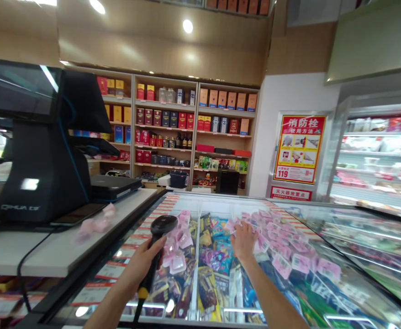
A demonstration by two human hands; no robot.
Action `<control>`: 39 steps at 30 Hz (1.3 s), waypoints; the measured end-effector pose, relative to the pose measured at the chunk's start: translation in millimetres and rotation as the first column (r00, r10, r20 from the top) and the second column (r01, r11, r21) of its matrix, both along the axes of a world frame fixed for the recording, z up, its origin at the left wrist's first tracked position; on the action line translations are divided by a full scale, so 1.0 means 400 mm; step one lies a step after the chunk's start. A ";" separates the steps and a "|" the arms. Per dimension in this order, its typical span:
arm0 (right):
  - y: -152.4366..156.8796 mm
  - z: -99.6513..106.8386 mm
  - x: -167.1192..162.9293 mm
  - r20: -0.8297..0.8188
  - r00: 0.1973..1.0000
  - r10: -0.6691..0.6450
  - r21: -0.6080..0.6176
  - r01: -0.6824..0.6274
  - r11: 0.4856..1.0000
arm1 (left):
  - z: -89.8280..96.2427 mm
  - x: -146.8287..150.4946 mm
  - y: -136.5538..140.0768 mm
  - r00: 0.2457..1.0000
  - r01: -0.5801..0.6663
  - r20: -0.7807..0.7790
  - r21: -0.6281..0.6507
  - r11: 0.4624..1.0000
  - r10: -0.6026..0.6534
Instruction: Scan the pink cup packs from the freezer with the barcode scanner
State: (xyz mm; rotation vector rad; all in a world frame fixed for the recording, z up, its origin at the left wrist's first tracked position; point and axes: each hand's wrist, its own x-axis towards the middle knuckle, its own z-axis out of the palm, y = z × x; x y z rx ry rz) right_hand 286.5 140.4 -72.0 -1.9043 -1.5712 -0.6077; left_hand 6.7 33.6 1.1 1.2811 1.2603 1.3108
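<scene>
Left hand: the left hand (pixel 145 261), at about 7 o'clock in the view, was clamped around the handle of a black barcode scanner (pixel 156 246).
Barcode scanner: held upright, head uppermost and tilted toward 1 o'clock, over the left end of the freezer; a cable ran down from its yellow-banded base toward 6 o'clock.
Right hand: the right hand (pixel 243 240), just right of centre, lay palm down with fingers spread apart, resting on the pink packets (pixel 289 253); whether it gripped one could not be told.
Pink packets: a heap of small labelled packets, spread from the hand toward 3 o'clock; a second cluster lay just beside the scanner head, at its 3 o'clock.
Chest freezer: the chest freezer (pixel 217 200) held wrapped ice creams (pixel 207 283) in divided compartments, between and below the two hands.
Counter: a pale counter (pixel 63 251) at 9 o'clock carried a black till terminal (pixel 46 151); a few pink packets lay near its base.
Shelving: wooden shelves (pixel 193 132) at 12 o'clock, stocked with boxes and bottles.
Notice: a red and yellow notice (pixel 299 148) at 2 o'clock, on the white wall.
Chiller: an open chiller cabinet (pixel 378 155) at 3 o'clock, contents blurred.
</scene>
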 end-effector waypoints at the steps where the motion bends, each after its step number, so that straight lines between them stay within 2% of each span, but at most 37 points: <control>1: -0.001 0.000 0.002 0.000 1.000 0.001 -0.004 -0.001 1.000 | -0.007 -0.005 0.001 1.000 0.006 0.011 0.002 1.000 -0.006; 3: -0.004 0.001 -0.009 -0.005 1.000 0.028 -0.002 -0.028 1.000 | -0.017 -0.011 0.003 1.000 0.017 0.018 0.000 1.000 -0.017; 6: -0.013 0.008 -0.061 -0.036 0.988 0.147 0.030 -0.146 0.989 | -0.023 -0.011 0.001 1.000 0.022 0.011 -0.011 1.000 -0.022; 9: -0.023 0.016 -0.140 -0.116 0.941 0.317 0.012 -0.318 0.948 | -0.019 -0.007 -0.004 1.000 0.011 -0.023 -0.029 1.000 -0.012; 11: -0.030 0.020 -0.192 -0.195 0.891 0.411 -0.066 -0.430 0.900 | -0.016 -0.006 -0.010 0.999 -0.004 -0.042 -0.038 0.999 0.003; 15: -0.040 0.024 -0.267 -0.334 0.839 0.429 -0.228 -0.513 0.827 | -0.010 -0.007 -0.026 1.000 -0.017 -0.017 -0.037 0.999 0.017; 19: -0.039 0.029 -0.311 -0.383 0.844 0.376 -0.268 -0.491 0.829 | -0.006 -0.008 -0.041 1.000 -0.002 0.024 -0.037 0.999 0.003; 22: -0.031 0.026 -0.328 -0.442 0.807 0.393 -0.218 -0.521 0.825 | -0.003 -0.006 -0.048 0.999 0.002 0.042 -0.048 0.999 0.000; 26: -0.024 0.017 -0.333 -0.567 0.690 0.450 -0.055 -0.577 0.815 | 0.004 0.000 -0.053 1.000 0.001 0.027 -0.052 0.999 0.001; 30: -0.025 0.013 -0.330 -0.569 0.624 0.536 0.066 -0.614 0.786 | 0.010 0.004 -0.052 1.000 0.003 -0.005 -0.052 0.999 -0.003; 32: -0.020 0.013 -0.320 -0.532 0.630 0.566 0.133 -0.598 0.790 | 0.012 0.004 -0.049 1.000 0.016 -0.021 -0.064 0.998 -0.017; 35: -0.008 0.008 -0.283 -0.449 0.681 0.579 0.238 -0.534 0.812 | 0.011 0.002 -0.046 0.999 0.048 -0.011 -0.072 0.996 -0.049; 37: -0.001 -0.001 -0.248 -0.370 0.693 0.618 0.255 -0.564 0.785 | 0.010 0.002 -0.046 0.998 0.064 0.008 -0.074 0.995 -0.064; 39: 0.001 -0.013 -0.213 -0.288 0.673 0.681 0.202 -0.652 0.731 | 0.009 0.006 -0.045 0.997 0.078 0.016 -0.073 0.994 -0.078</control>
